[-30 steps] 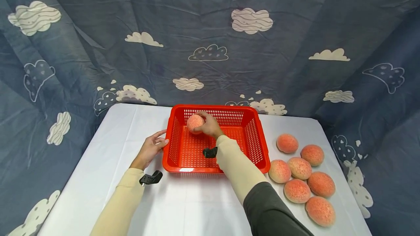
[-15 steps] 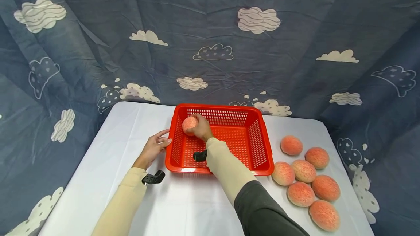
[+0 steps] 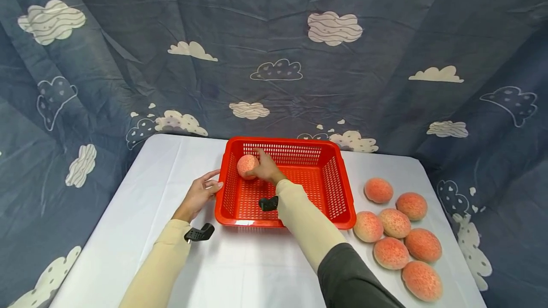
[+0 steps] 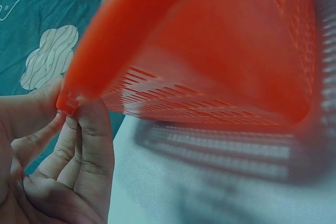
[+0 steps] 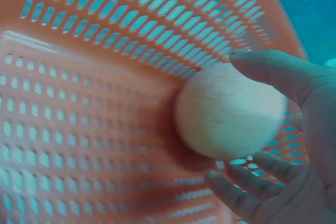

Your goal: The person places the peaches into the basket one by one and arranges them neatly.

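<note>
A pink-orange peach (image 3: 247, 166) sits in the far left corner of a red plastic basket (image 3: 252, 223). My right hand (image 3: 269, 169) is inside the basket, just right of that peach. In the right wrist view, the thumb and fingers of the right hand (image 5: 312, 153) are spread around the peach (image 5: 226, 114), no longer gripping it; whether a fingertip still touches is unclear. At the basket's left side is my left hand (image 3: 198, 197). The left wrist view has the left hand (image 4: 68, 166) pinching the rim of the basket (image 4: 113, 45) between thumb and fingers.
Several more peaches (image 3: 391, 253) lie grouped on the white tablecloth (image 3: 244, 270), right of the basket. Behind the table hangs a dark blue curtain (image 3: 274, 23) with cloud prints. Each wrist carries a black camera mount (image 3: 200, 233).
My right hand carried the peach left into the basket's corner, then loosened its fingers and drew slightly right, leaving the peach there. My left hand stays at the basket rim.
</note>
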The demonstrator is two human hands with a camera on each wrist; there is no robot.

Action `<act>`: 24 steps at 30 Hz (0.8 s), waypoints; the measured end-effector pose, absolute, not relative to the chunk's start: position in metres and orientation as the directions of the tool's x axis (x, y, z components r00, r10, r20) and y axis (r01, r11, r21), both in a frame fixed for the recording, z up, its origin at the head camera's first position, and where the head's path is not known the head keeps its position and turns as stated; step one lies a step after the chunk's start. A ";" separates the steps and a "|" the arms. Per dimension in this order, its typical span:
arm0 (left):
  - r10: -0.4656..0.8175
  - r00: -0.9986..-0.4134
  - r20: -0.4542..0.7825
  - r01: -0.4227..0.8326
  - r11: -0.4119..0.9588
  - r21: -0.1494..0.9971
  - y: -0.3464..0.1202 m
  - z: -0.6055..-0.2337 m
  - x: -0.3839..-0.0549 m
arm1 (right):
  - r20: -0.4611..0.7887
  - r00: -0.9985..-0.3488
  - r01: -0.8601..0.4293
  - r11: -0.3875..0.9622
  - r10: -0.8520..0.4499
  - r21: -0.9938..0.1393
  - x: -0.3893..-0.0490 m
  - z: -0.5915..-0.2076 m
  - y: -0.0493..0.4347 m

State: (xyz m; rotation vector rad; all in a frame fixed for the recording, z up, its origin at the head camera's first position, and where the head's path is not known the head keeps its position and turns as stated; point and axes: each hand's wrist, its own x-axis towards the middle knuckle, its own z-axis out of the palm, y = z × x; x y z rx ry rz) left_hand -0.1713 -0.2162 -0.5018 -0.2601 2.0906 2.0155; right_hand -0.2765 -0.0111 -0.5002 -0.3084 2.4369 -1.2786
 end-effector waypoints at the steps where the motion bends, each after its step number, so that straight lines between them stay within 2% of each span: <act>1: 0.031 -0.960 -0.278 -0.277 0.043 0.960 -0.215 -0.502 -0.171 | -0.214 -0.903 -0.037 0.564 -0.372 -0.825 -0.277 -0.495 -0.007; 6: 0.038 -0.961 -0.273 -0.271 0.040 0.962 -0.214 -0.502 -0.171 | -0.187 -0.889 -0.082 0.549 -0.418 -0.832 -0.276 -0.471 0.016; 10: 0.051 -0.959 -0.278 -0.276 0.041 0.960 -0.214 -0.502 -0.169 | -0.178 -0.897 -0.085 0.553 -0.404 -0.829 -0.274 -0.455 0.036; 24: 0.057 -0.955 -0.293 -0.288 0.072 0.955 -0.210 -0.496 -0.166 | -0.119 -0.917 -0.090 0.487 -0.382 -0.869 -0.260 -0.428 0.118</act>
